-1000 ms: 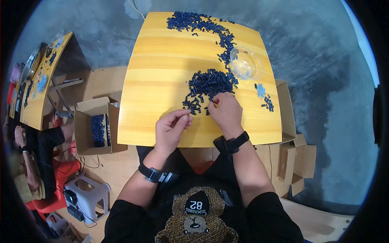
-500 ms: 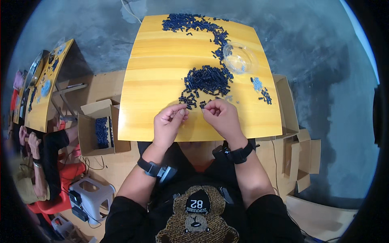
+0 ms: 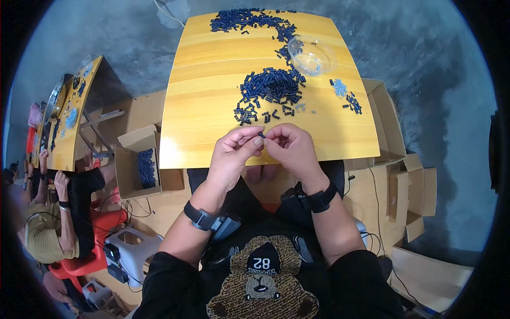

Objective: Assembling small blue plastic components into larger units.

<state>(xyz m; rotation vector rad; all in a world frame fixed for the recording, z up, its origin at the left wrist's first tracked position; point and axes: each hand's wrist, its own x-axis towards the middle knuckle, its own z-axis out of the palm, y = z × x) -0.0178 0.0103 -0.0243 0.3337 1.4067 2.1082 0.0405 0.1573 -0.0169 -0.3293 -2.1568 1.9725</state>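
My left hand (image 3: 234, 154) and my right hand (image 3: 294, 150) meet over the near part of the yellow wooden table (image 3: 202, 117). Their fingertips are pinched together around a small black cylindrical piece (image 3: 261, 135), of which only a bit shows. Whether a second part is between the fingers is hidden. Just beyond lie several loose black pieces (image 3: 246, 113), and behind them a heap of the same black pieces (image 3: 273, 85). A few small clear pieces (image 3: 300, 107) rest to the right of the heap.
A clear round bowl (image 3: 330, 56) stands at the far right, near a small pile of pale blue pieces (image 3: 339, 88) and more black pieces (image 3: 353, 103). Cardboard boxes (image 3: 390, 125) flank the table; the left box (image 3: 125, 173) holds dark pieces. Another person (image 3: 50, 234) sits at left.
My hands have come together from apart, fingertips now meeting at a small black piece. The whole view has shifted, with the table higher in the picture.
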